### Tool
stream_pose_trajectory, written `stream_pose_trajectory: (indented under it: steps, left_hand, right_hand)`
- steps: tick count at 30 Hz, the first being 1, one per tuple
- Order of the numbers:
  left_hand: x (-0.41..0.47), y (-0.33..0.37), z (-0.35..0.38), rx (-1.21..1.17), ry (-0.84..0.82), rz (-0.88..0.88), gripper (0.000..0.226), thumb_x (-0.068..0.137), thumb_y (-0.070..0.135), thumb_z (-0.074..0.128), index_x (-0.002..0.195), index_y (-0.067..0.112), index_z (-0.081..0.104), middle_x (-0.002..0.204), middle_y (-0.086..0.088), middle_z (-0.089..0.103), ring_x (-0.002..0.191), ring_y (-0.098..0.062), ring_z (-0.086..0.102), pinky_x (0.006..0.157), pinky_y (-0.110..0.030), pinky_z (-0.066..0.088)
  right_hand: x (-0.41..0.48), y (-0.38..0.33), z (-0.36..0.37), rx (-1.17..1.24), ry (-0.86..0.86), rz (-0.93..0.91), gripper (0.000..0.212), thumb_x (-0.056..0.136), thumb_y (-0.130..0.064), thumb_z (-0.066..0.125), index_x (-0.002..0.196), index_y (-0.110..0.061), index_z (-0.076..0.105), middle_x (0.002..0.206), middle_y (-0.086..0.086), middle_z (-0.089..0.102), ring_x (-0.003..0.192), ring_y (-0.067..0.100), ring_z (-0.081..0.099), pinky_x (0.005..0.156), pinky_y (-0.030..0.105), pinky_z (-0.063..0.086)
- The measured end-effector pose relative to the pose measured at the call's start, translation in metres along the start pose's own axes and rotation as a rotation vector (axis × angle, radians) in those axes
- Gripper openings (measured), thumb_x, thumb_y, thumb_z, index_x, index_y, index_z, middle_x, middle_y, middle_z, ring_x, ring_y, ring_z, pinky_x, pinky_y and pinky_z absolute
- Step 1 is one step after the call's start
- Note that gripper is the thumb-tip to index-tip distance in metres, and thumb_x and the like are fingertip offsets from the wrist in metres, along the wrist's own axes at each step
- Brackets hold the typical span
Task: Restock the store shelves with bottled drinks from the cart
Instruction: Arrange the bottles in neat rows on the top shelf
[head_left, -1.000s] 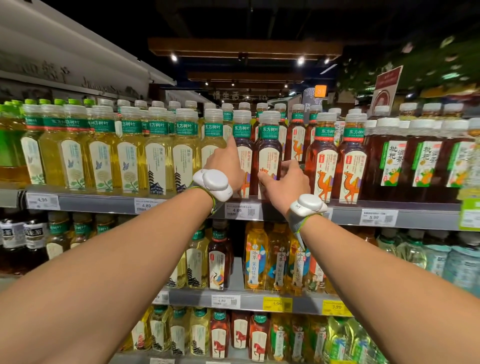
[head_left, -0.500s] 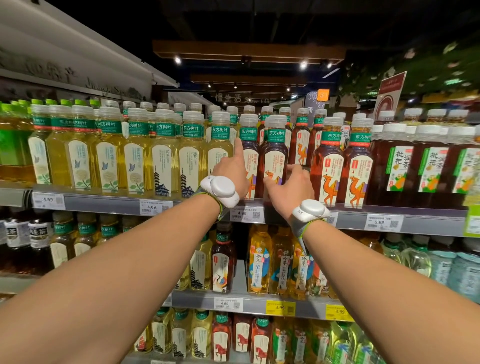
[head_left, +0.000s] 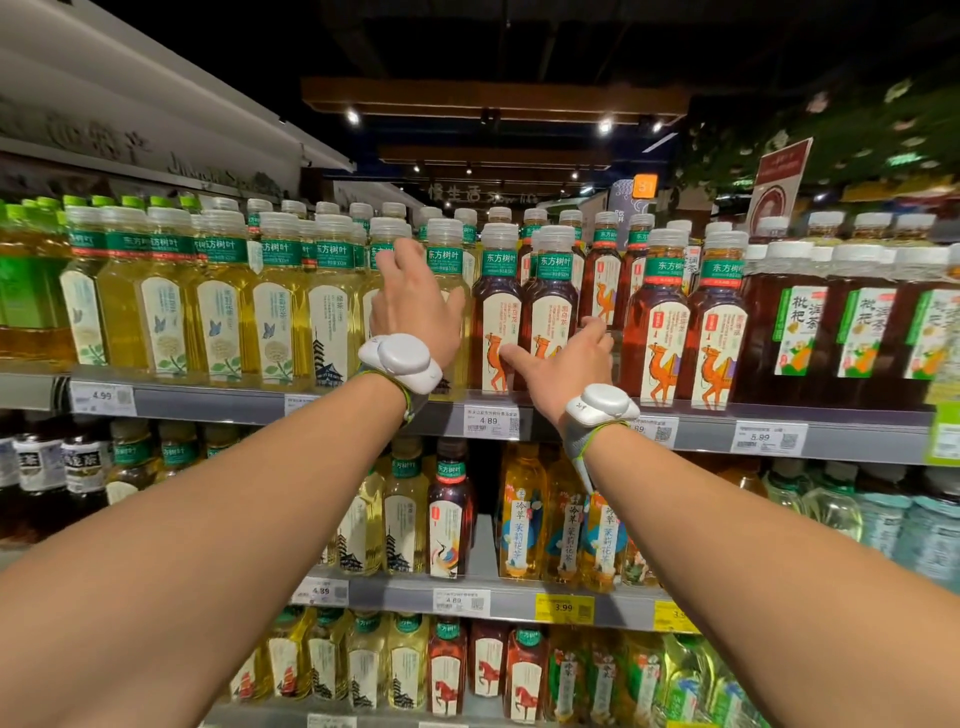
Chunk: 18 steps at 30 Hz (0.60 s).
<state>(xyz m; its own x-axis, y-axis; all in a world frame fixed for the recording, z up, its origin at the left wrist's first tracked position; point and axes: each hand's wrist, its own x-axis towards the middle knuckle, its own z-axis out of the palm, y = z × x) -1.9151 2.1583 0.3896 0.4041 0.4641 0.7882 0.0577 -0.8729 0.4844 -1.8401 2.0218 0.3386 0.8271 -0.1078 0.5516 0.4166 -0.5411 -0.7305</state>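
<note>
The top shelf (head_left: 208, 402) holds a tight row of white-capped tea bottles, yellow ones on the left and dark ones with camel labels on the right. My left hand (head_left: 415, 306) is raised with fingers spread and straight, lying against the front of the yellow tea bottles (head_left: 447, 280). My right hand (head_left: 563, 361) is low on a dark camel-label bottle (head_left: 553, 291), fingers stretched to its right side. Its thumb points left across the neighbouring dark bottle (head_left: 496, 291). Neither hand carries a bottle. Both wrists wear white bands. The cart is not in view.
Amber bottles with green fruit labels (head_left: 862, 332) fill the shelf's right end. A second shelf (head_left: 467, 600) and a third below hold more tea bottles. Price tags (head_left: 491, 420) line the shelf edges. A red sign (head_left: 779, 176) stands above at the right.
My left hand has slid left from the dark bottles and risen onto the yellow ones, fingers spreading. My right hand stays low at the dark camel-label bottles.
</note>
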Motion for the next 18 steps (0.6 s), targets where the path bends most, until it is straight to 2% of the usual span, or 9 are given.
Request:
stream_pose_trajectory:
  steps: [3,5,12,18]
  left_hand:
    - [0.005,-0.001,0.004,0.116,-0.167,-0.011,0.079,0.091,0.044,0.073,0.148,0.005,0.035,0.144,-0.017,0.045,0.124,-0.04,0.054,0.096,-0.048,0.047]
    - [0.005,-0.003,0.006,0.175,-0.212,0.0,0.091,0.09,0.048,0.073,0.155,0.005,0.026,0.152,-0.015,0.044,0.133,-0.038,0.05,0.101,-0.049,0.046]
    - [0.005,-0.001,0.003,0.238,-0.223,0.011,0.085,0.091,0.043,0.072,0.154,0.008,0.027,0.149,-0.015,0.043,0.125,-0.043,0.054,0.093,-0.049,0.049]
    - [0.005,-0.004,0.0,0.252,-0.19,0.065,0.079,0.088,0.049,0.073,0.146,0.008,0.039,0.143,-0.013,0.049,0.12,-0.039,0.057,0.087,-0.043,0.049]
  right_hand:
    - [-0.003,-0.005,0.009,-0.062,0.015,0.021,0.11,0.066,-0.067,0.083,0.143,-0.007,0.033,0.142,0.016,0.042,0.132,0.036,0.042,0.102,0.048,0.042]
    - [-0.004,-0.005,0.013,-0.082,0.024,0.029,0.112,0.066,-0.068,0.081,0.146,-0.007,0.031,0.143,0.015,0.041,0.132,0.035,0.041,0.102,0.049,0.043]
    - [-0.004,-0.006,0.016,-0.121,0.042,0.022,0.11,0.067,-0.07,0.079,0.145,-0.008,0.031,0.141,0.014,0.042,0.131,0.034,0.043,0.099,0.05,0.047]
    - [-0.006,-0.006,0.019,-0.155,0.071,0.024,0.115,0.064,-0.075,0.077,0.146,-0.008,0.031,0.14,0.013,0.044,0.13,0.033,0.044,0.094,0.049,0.047]
